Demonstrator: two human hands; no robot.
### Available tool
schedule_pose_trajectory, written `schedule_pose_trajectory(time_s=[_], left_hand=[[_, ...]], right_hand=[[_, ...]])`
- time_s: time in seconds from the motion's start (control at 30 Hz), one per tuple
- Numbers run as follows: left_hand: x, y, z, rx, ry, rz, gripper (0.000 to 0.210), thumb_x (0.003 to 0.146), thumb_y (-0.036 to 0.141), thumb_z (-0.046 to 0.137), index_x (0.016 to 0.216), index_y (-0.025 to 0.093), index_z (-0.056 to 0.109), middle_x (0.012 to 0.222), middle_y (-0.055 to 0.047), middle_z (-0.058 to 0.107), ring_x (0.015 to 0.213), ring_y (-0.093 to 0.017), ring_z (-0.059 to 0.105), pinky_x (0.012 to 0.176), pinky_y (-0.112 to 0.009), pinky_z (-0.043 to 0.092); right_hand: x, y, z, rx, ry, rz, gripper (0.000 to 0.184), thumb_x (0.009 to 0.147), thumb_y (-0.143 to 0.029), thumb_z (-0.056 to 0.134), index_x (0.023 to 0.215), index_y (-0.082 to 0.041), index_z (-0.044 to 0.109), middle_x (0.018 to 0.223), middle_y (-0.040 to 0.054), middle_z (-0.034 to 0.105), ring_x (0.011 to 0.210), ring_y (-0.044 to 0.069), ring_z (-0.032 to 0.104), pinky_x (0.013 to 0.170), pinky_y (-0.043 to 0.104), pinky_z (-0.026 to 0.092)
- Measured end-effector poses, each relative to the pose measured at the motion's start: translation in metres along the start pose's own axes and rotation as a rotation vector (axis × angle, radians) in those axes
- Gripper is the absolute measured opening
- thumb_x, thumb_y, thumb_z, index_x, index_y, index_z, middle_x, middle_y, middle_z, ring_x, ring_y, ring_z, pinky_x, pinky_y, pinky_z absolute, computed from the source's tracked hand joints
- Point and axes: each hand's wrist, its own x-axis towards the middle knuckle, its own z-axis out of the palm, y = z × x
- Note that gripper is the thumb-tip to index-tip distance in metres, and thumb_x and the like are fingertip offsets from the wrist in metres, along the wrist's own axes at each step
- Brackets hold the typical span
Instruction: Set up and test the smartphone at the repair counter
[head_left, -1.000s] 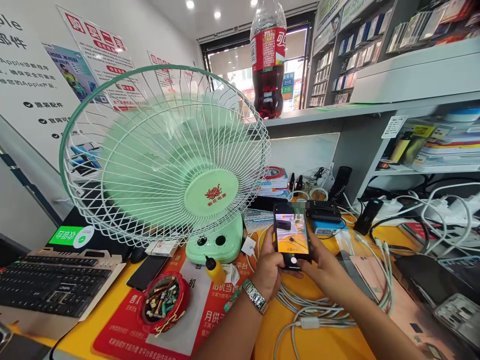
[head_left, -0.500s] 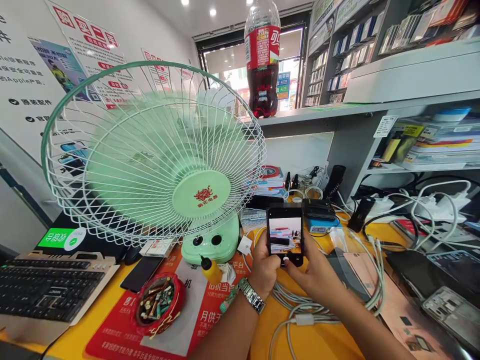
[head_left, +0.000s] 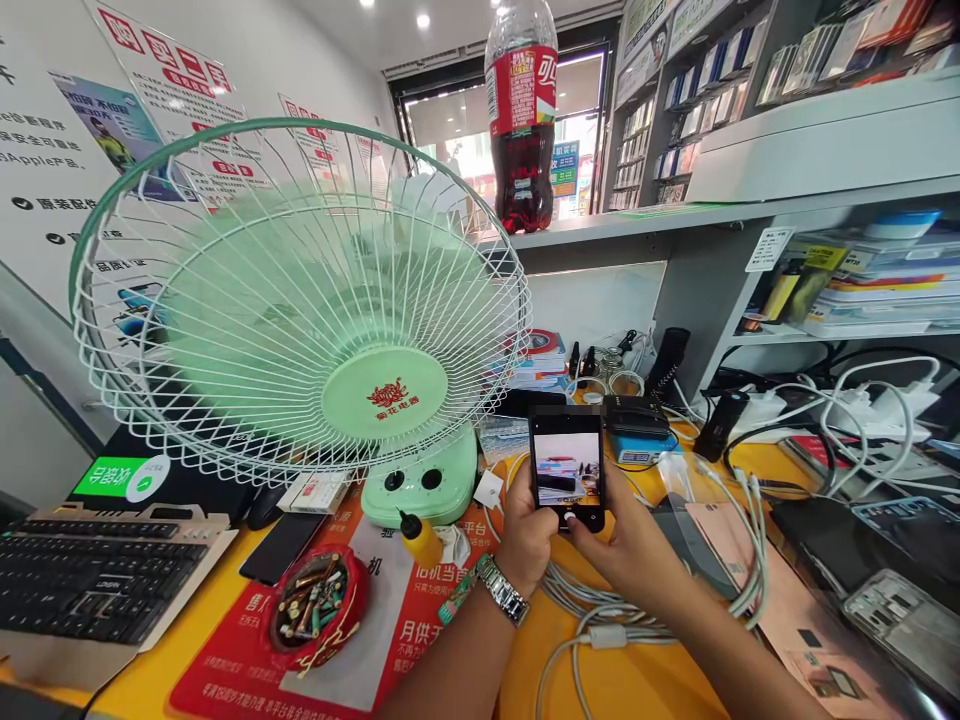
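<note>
A black smartphone (head_left: 568, 468) is held upright over the table between both my hands, its screen showing a camera view of the stacked boxes and items behind it. My left hand (head_left: 526, 530) wraps round the phone's left side, with a metal watch on that wrist. On the phone's right side, my right hand (head_left: 619, 525) grips the edge, and its thumb rests at the bottom of the screen near the round shutter button. Coiled grey cables (head_left: 592, 610) lie on the table below my hands.
A green desk fan (head_left: 397, 390) stands left of the phone. Before it are a yellow bottle (head_left: 421, 540), a red bowl of cigarette butts (head_left: 358, 590) and a keyboard (head_left: 97, 580). A cola bottle (head_left: 523, 130) stands on the shelf. Phone parts and cables lie at right.
The fan's head has swung slightly to the left. Both hands hold the phone almost as before, with the view shifted a little.
</note>
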Motion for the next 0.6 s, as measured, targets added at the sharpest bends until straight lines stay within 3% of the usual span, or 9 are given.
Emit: schedule_pose_trajectory(time_s=[0.37,0.6], left_hand=[[0.0005,0.0001,0.0004,-0.022,0.008,-0.003,0.059,0.053,0.005,0.046,0.107,0.020,0.061,0.096,0.000,0.066,0.089,-0.021,0.058,0.076,-0.029,0.046],[0.0035,-0.0006,0.0013,-0.071,0.005,-0.021,0.059,0.049,0.005,0.047,0.105,0.018,0.061,0.096,-0.001,0.068,0.092,-0.023,0.060,0.084,-0.034,0.045]], right_hand=[[0.0002,-0.0034,-0.0025,-0.047,-0.003,-0.015,0.051,0.079,-0.018,0.056,0.126,-0.022,0.039,0.112,0.0087,0.059,0.102,0.026,0.059,0.087,0.038,0.049],[-0.0003,0.0019,-0.0040,-0.080,-0.003,-0.040,0.048,0.083,-0.028,0.054,0.128,-0.021,0.038,0.117,0.0122,0.059,0.104,0.029,0.058,0.087,0.040,0.049]])
